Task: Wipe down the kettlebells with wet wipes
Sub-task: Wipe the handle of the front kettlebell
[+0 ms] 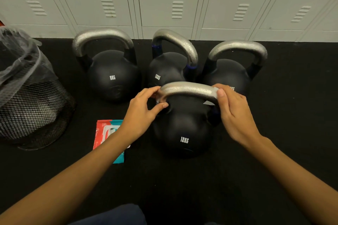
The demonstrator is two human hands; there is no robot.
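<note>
our two forearms reach in from the bottom edge toward the nearest kettlebell, marked 12kg, standing upright on the black floor. its silver handle runs left to right between our hands. our left hand curls its fingers round the handle's left end, pinching a pale wet wipe there; our right hand grips the right end, thumb on top, where more pale wipe shows, so we judge it spans the handle. sliding along that axis looks like the move. three more kettlebells stand just behind, near the lockers. the wipes pack lies under our left forearm, a mesh bin further left.
</note>
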